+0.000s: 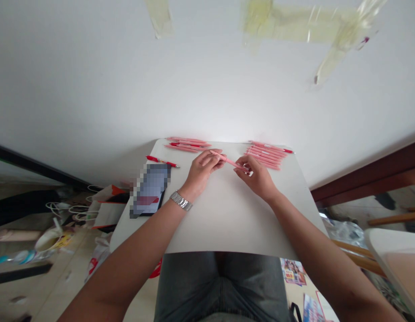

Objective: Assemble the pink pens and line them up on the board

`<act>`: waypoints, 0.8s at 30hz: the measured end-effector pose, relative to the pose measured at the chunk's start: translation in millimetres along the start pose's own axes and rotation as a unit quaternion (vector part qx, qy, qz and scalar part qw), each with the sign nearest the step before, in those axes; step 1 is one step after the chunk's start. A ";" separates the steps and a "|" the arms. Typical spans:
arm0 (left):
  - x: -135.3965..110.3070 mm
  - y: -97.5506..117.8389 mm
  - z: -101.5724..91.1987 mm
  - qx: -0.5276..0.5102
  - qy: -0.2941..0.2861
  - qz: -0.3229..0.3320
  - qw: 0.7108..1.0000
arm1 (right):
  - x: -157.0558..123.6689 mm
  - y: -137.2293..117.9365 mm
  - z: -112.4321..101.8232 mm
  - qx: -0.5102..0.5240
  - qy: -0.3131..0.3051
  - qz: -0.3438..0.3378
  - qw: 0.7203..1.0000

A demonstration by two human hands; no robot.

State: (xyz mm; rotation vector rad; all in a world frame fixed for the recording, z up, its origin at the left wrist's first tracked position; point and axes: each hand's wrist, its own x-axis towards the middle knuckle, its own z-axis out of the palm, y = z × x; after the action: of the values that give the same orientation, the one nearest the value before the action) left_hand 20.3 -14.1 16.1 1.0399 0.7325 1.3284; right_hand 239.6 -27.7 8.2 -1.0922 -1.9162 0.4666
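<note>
A pink pen (230,162) is held up between both hands over the white table (224,214). My left hand (202,167), with a metal watch on its wrist, pinches the pen's left end. The fingers of my right hand (256,174) are closed around its right end. Beyond my right hand lies a row of several pink pens (266,154), with a red pen (288,151) by its right side. Past my left hand is a smaller group of pink pens (187,147) with red among them.
At the table's left lie a red pen (163,162) and a dark phone (151,190), its screen pixelated. A wall (207,89) with tape strips rises behind the table. Boxes, cables and a cup (48,240) crowd the left; a white-topped stool (391,250) stands at right.
</note>
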 end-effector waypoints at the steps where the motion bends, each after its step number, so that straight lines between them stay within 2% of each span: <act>1: 0.2 -0.2 -0.3 0.000 0.002 -0.003 1.000 | 0.2 -0.8 -0.4 -0.004 0.001 -0.002 1.000; 17: -0.2 1.3 -0.4 0.024 0.005 0.014 1.000 | 1.5 -10.7 -4.3 -0.022 -0.016 -0.004 1.000; 24: 0.8 2.0 -2.5 0.033 0.053 0.022 0.998 | -0.3 -3.9 -2.3 -0.006 -0.007 0.016 1.000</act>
State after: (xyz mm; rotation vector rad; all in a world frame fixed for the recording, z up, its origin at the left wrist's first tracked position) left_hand 17.4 -13.0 17.0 1.0493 0.8411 1.4139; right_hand 239.6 -30.3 11.9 -1.1324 -1.9190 0.4827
